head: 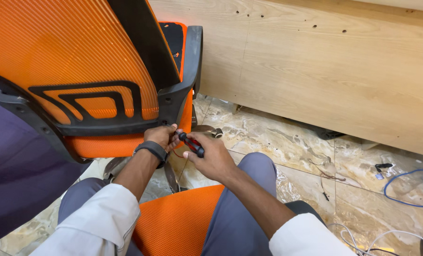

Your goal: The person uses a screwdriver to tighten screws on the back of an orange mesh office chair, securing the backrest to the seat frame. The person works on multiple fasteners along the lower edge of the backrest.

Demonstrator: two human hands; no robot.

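Gripping a red-and-black-handled tool, right hand worked just beside left hand, which pinched under the orange chair's black frame.

A glossy marble-patterned tile floor carries everything. On it stand the base of an orange mesh office chair and a pale wooden panel. At the right lie a looped blue cable, white cables and a small black plug
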